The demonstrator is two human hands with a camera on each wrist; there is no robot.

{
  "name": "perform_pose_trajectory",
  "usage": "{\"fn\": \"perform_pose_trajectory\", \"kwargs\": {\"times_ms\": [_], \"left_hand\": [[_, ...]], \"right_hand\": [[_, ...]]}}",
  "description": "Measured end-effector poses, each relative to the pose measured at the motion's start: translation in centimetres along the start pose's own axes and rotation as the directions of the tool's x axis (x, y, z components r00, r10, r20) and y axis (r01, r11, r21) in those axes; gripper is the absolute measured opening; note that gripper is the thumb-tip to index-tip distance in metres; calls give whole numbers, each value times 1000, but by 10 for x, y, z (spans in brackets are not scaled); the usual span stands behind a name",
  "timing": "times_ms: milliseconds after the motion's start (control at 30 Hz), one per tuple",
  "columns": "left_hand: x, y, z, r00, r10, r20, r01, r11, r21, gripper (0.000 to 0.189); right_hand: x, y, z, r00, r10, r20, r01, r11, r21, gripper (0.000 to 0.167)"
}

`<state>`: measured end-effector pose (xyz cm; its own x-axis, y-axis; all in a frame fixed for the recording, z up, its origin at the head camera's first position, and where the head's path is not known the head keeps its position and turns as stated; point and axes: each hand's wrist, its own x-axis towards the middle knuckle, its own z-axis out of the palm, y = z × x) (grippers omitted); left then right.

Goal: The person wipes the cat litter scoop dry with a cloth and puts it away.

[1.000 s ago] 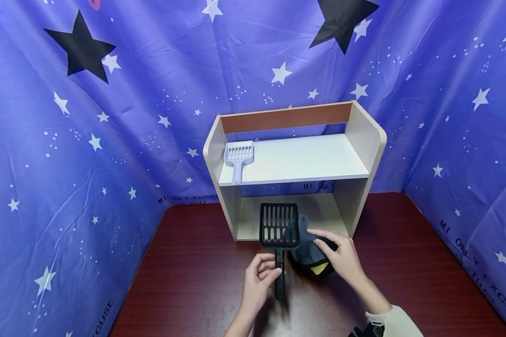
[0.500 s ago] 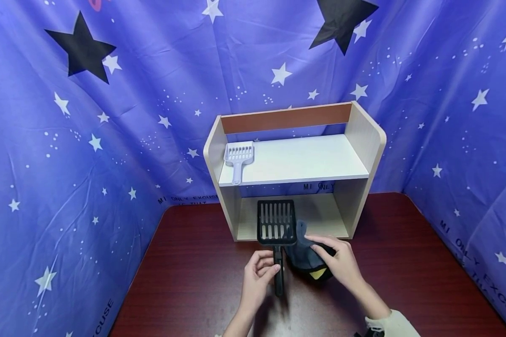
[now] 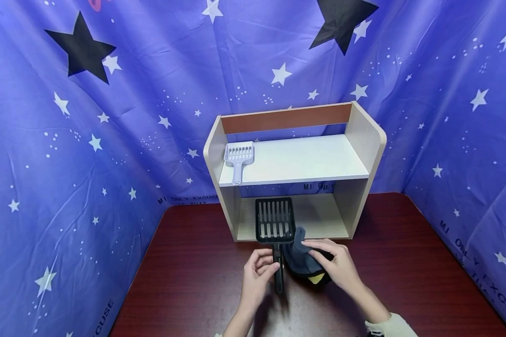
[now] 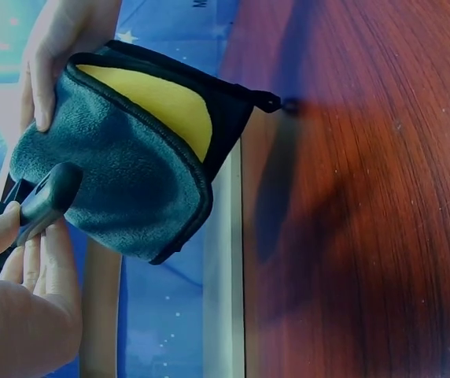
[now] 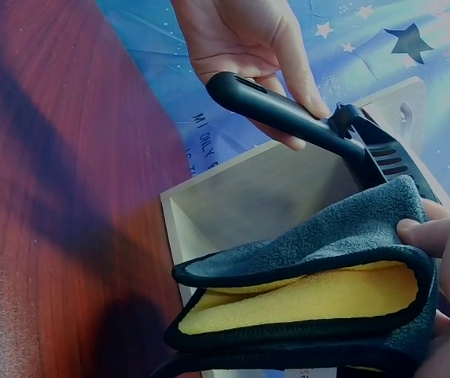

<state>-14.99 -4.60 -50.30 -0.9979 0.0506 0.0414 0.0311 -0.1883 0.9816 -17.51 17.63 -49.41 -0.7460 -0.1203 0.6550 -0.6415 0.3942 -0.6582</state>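
Note:
A black slotted litter scoop (image 3: 274, 240) stands head-up in my left hand (image 3: 255, 281), its handle pinched between thumb and fingers. Just to its right is a folded plush cloth (image 3: 301, 262), grey outside, yellow inside, with black edging. My right hand (image 3: 337, 264) pinches this cloth near its upper edge. In the right wrist view, the cloth's grey fold overlaps the lower part of the scoop's head, and the yellow layer shows between the folds. The left wrist view has the scoop's handle end (image 4: 56, 189) in front of the grey plush, with a small loop at the cloth's far corner.
A two-tier wooden shelf (image 3: 295, 179) stands at the back of the dark red table (image 3: 185, 276). On its upper board, at the left end, lies a pale lilac litter scoop (image 3: 237, 164). Blue star-patterned curtains (image 3: 152, 84) enclose the table behind and at both sides.
The black scoop has shifted slightly left and away from me with my left hand. My right hand has brought the cloth left and a little nearer, close against the scoop's handle.

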Motion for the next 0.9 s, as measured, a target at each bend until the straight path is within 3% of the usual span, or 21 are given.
{"fn": "perform_pose_trajectory", "kwargs": {"times_ms": [467, 700, 900], "left_hand": [[2, 2, 0, 1000, 24, -10, -24, 1000, 0, 36], [6, 8, 0, 998, 67, -19, -67, 998, 3, 37], [10, 17, -2, 996, 91, -4, -91, 996, -19, 37]], "right_hand": [[-6, 0, 2, 994, -90, 57, 87, 995, 43, 37], [-11, 0, -3, 992, 44, 119, -49, 998, 46, 30], [-14, 4, -7, 993, 62, 96, -64, 998, 17, 30]]}}
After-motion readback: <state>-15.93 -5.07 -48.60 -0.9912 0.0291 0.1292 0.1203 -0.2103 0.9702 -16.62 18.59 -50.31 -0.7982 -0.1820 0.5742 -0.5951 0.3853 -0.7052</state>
